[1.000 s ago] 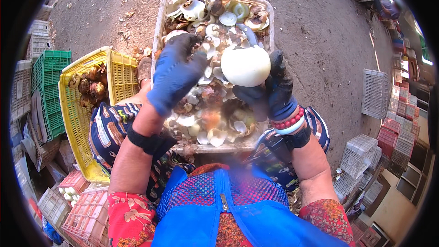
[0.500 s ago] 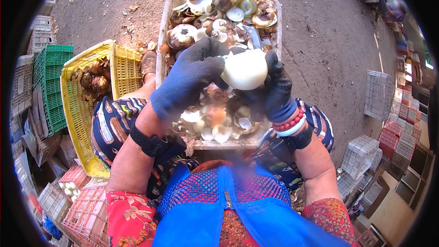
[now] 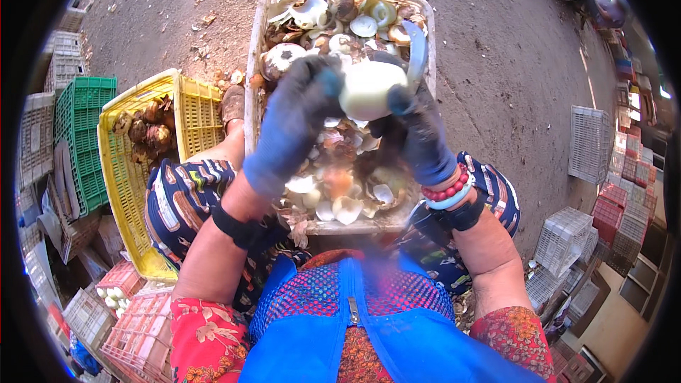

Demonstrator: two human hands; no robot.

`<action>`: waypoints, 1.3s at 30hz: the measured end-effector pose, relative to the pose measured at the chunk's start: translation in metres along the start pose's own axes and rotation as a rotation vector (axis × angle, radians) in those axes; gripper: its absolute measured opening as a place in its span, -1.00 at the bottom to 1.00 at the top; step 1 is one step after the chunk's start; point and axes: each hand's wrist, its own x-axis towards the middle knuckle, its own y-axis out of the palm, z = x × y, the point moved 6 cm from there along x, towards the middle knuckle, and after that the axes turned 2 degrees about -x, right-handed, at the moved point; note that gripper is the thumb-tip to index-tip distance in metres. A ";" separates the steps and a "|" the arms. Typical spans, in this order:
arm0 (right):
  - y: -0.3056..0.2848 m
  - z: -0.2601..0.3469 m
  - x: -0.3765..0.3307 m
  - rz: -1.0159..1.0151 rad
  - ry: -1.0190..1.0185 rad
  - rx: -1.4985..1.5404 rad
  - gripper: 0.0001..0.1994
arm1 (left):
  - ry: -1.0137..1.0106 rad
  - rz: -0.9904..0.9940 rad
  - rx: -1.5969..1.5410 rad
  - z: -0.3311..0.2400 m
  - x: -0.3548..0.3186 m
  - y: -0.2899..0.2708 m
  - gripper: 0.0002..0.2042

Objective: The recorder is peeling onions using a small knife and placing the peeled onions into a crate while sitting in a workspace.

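Both my hands wear dark blue gloves and meet over a white tub (image 3: 252,71) full of shells and peelings. My left hand (image 3: 294,117) grips the left side of a peeled white round fruit (image 3: 369,90). My right hand (image 3: 418,131) is closed around a knife (image 3: 416,50) whose pale blade rises against the fruit's right side. The handle is hidden inside the glove. Red and white bead bracelets circle my right wrist.
A yellow crate (image 3: 131,177) with brown unpeeled fruits (image 3: 145,128) lies at my left, a green crate (image 3: 81,138) beyond it. Pink crates (image 3: 131,333) sit at lower left, one holding small white pieces. White and red crates (image 3: 596,220) stack at right on the dirt ground.
The white fruit has turned and shifted left between my hands. The knife blade has come up along its right side. My view has moved closer over the tub.
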 end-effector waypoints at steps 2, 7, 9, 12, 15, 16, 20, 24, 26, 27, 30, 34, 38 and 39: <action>0.006 -0.004 -0.004 -0.082 0.030 -0.233 -0.44 | 0.076 0.007 0.197 -0.005 -0.010 0.006 -0.41; 0.023 0.006 -0.009 -0.037 -0.085 -0.379 -0.42 | 0.069 0.011 0.091 -0.005 -0.010 0.006 -0.34; 0.025 0.009 -0.010 -0.024 -0.137 -0.380 -0.42 | 0.060 0.029 0.120 -0.006 -0.008 0.004 -0.33; 0.027 0.013 -0.008 0.024 -0.238 -0.408 -0.43 | 0.016 0.041 0.074 -0.007 -0.007 0.004 -0.33; 0.031 0.016 -0.014 0.004 -0.083 -0.376 -0.50 | -0.013 0.039 0.104 -0.010 -0.007 0.002 -0.34; 0.031 0.016 -0.014 0.003 -0.084 -0.374 -0.50 | -0.024 0.029 0.161 -0.010 -0.008 0.001 -0.35; 0.019 0.025 -0.015 -0.152 -0.097 -0.383 -0.50 | -0.056 0.133 0.156 -0.007 -0.003 -0.002 -0.41; 0.013 0.030 -0.007 -0.033 0.041 -0.121 -0.56 | -0.182 0.174 -0.236 -0.003 -0.005 -0.008 -0.36; -0.007 0.034 -0.009 -0.033 0.081 -0.035 -0.61 | -0.244 0.195 -0.581 -0.002 -0.005 -0.007 -0.33; -0.021 0.038 -0.009 -0.026 0.067 -0.561 -0.63 | -0.274 0.204 -0.753 -0.002 -0.004 -0.005 -0.31; -0.022 0.035 -0.002 0.041 -0.287 -1.365 -0.67 | -0.330 0.307 -1.009 -0.001 -0.001 0.005 -0.32; -0.023 0.044 -0.013 -0.276 0.089 -1.420 -0.67 | -0.345 0.197 -1.009 0.017 -0.001 0.000 -0.36; -0.002 0.044 -0.009 -0.138 0.066 -0.888 -0.68 | -0.319 0.263 -0.913 0.014 -0.001 0.004 -0.35; 0.003 0.044 -0.008 -0.145 0.088 -0.788 -0.67 | -0.316 0.299 -0.864 0.013 -0.001 0.008 -0.36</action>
